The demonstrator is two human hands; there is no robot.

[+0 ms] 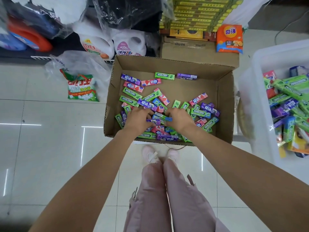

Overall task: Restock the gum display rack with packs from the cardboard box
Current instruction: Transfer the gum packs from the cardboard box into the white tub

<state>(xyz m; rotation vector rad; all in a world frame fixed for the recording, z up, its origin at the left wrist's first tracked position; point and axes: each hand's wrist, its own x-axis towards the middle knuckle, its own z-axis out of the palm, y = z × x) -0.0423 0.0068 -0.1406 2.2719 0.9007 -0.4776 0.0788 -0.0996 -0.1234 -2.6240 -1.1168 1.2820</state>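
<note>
On a tiled floor, both hands dig into the cardboard box [168,64] — curled fingers [148,114] half-hidden among gum packs [132,93], grasp unclear.

You are looking at green gum packs [132,93] in the cardboard box [168,65] reading "DOUBLEMINT"; purple packs [130,79] and pink packs [133,86] are showing "益达". The orange bag [230,38] is reading "奇强", the green-and-red detergent bag [81,89] "洗衣粉", and a white jug [128,46] "活力28".

I see a glossy pale tiled floor [50,148] with dark grout lines, mirroring bright strips of overhead light.
</note>
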